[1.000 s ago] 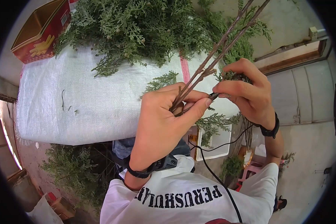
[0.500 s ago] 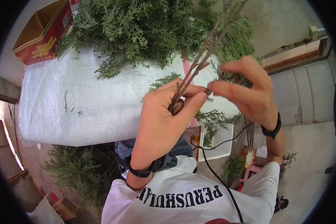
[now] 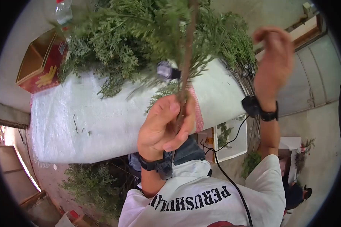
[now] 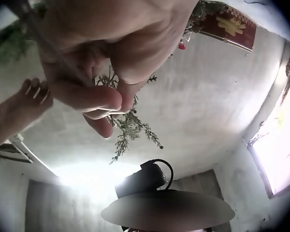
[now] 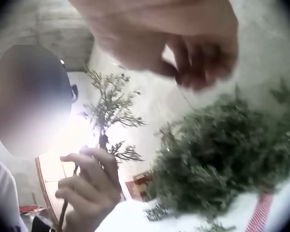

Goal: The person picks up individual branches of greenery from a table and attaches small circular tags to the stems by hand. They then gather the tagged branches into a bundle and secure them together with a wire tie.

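Note:
In the head view my left hand (image 3: 165,125) grips a brown stem (image 3: 187,49) between thumb and fingers, its blurred green foliage spread above the white sack. Beside that stem is a small dark and pale thing (image 3: 166,70), too blurred to name. My right hand (image 3: 274,64) is raised at the right, apart from the stem, its fingers bent. The left wrist view shows leafy sprigs (image 4: 129,128) behind my left hand (image 4: 106,63). From the right wrist, the right hand (image 5: 183,38) has curled fingers near the thumb; blur hides whether they pinch anything.
A heap of green branches (image 3: 113,56) lies on the white sack (image 3: 83,121). A red and gold tin (image 3: 41,72) stands at its left end, near a clear bottle (image 3: 63,13). Below right are a white box (image 3: 236,145) and a black cable (image 3: 231,179).
My right hand has left the stem and moved up and right. My left hand has turned over with the stem, now more upright, and foliage has swung into view above it.

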Demonstrator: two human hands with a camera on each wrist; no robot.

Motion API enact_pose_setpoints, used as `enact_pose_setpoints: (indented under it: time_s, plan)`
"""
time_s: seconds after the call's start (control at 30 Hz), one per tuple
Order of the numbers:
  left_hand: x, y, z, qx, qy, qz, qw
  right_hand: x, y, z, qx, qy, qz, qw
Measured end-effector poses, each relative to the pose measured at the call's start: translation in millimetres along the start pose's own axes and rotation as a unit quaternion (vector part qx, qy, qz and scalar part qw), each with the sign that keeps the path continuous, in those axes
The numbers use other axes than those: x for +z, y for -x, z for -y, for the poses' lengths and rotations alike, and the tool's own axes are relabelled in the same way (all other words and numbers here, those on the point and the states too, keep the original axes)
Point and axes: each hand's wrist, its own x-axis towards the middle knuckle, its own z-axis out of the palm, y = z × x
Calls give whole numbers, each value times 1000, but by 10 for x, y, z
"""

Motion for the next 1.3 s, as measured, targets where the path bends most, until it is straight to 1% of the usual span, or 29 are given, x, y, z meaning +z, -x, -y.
enact_pose_setpoints:
  time_s: [0.03,0.07,0.1,0.13,0.17,0.2,0.23,0.27,0.33,0.37,0.4,0.5,0.53,0.63,0.67,0.7,0.73,0.77,0.8,0.87,0.9,0.97,1.0,1.03,1.07,1.1,1.13,1.23,1.3]
  plan:
    - [-3,-9,20,33,-1,17,999,21,114,-73,124,9,96,988]
    - [17,-25,26,65,-3,36,997,70,229,-157,245,17,188,951]
    - [52,-37,17,59,-10,42,997,127,307,-266,291,15,346,892]
    - [94,-34,12,90,-27,-9,996,213,441,-327,339,50,409,846]
    - [139,-26,14,123,-42,-62,990,317,599,-342,387,82,470,790]
    - [177,-36,9,158,-58,-115,979,449,743,-324,311,194,468,804]
    - [219,-67,7,159,-62,-115,979,571,841,-314,231,302,459,803]
    - [267,-109,11,187,-120,-171,960,665,871,-338,230,299,460,804]
    - [324,-135,20,239,-231,-284,899,832,938,-358,215,362,439,793]
    - [326,-108,15,242,-232,-288,897,885,960,-366,205,393,430,787]
    - [322,-79,-5,247,-233,-283,897,914,969,-387,200,388,433,789]
    - [329,1,-44,261,-232,-278,895,876,998,-436,193,300,401,844]
    - [349,5,-53,266,-238,-291,888,850,985,-434,189,298,405,843]
    - [409,-18,-78,280,-247,-311,874,748,878,-382,218,163,442,855]
    - [429,-35,-77,284,-250,-326,866,717,838,-376,212,163,446,854]
    - [444,-48,-67,287,-253,-343,858,675,812,-363,286,36,422,860]
    - [450,-54,-56,287,-255,-360,850,633,793,-337,356,-92,388,845]
    - [448,-61,-52,290,-253,-360,850,613,759,-293,418,-218,343,812]
    - [445,-73,-51,294,-262,-365,844,595,705,-229,417,-217,344,813]
    - [443,-82,-38,298,-278,-377,832,536,557,-15,322,-178,333,868]
    - [458,-75,-27,295,-278,-378,832,522,466,137,324,-178,332,868]
    - [536,-60,-12,277,-288,-373,838,531,283,399,267,-131,306,904]
    - [570,-53,-7,268,-293,-370,840,524,235,412,267,-130,306,905]
    - [596,-46,3,266,-293,-369,841,522,178,403,169,-96,322,927]
    - [619,-39,17,258,-299,-374,839,514,132,390,70,-61,335,938]
    - [640,-40,26,251,-305,-376,838,503,106,388,-31,-24,345,938]
    - [657,-43,30,244,-311,-379,836,500,110,405,-31,-21,345,938]
    - [695,-53,58,245,-321,-389,828,541,173,467,16,-5,289,957]
    - [684,-42,81,240,-324,-397,825,551,201,452,20,-13,289,957]
